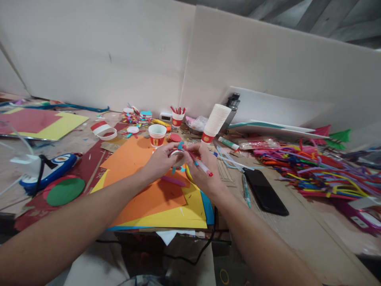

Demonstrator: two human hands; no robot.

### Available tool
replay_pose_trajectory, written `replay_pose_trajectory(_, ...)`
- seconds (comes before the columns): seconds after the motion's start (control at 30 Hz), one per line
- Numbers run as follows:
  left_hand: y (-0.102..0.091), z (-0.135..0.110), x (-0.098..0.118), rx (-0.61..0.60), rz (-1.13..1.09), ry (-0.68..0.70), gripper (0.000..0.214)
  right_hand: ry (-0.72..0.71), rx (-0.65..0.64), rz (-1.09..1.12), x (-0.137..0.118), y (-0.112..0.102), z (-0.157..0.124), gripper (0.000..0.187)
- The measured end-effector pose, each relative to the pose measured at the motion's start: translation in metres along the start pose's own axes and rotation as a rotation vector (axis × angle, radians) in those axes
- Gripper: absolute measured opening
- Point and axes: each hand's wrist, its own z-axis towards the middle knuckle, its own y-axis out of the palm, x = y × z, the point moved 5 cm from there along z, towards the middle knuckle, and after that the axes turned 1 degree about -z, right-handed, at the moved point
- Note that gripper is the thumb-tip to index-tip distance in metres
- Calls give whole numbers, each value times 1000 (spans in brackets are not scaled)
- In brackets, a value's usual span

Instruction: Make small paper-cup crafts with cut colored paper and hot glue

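Forearms: both bare arms point(98, 214) reach forward from the lower edge and converge over the work.
Paper: an orange sheet point(139, 194) lies over a yellow sheet point(197, 208), below the hands.
Stems: a heap of coloured fuzzy stems point(312, 167) spreads at the far right.
Left hand point(162, 161): thumb and fingers close around the near-left side of the small round piece point(177, 159), pinching it.
Right hand point(205, 161): thumb and fingers are drawn together around the red-ended pen point(205, 168); whether they also press the piece, I cannot tell.
Phone point(264, 191): dark, flat, right of the right hand.
Cup stack point(217, 121): leaning, beyond the right hand.
Single cup point(157, 136): upright, beyond the left hand.
Round piece: between the two hands, above the orange sheet, partly hidden by fingers.
Pen: slants across the right hand, its red end toward the wearer.
Teal bit point(180, 145): at the piece's top, by the fingertips.
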Motion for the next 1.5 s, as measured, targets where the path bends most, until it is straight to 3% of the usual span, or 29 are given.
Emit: replay_pose_trajectory(1.5,5,-3,9,-37,30,34,30,-86,34,-22,0,2,-1,5)
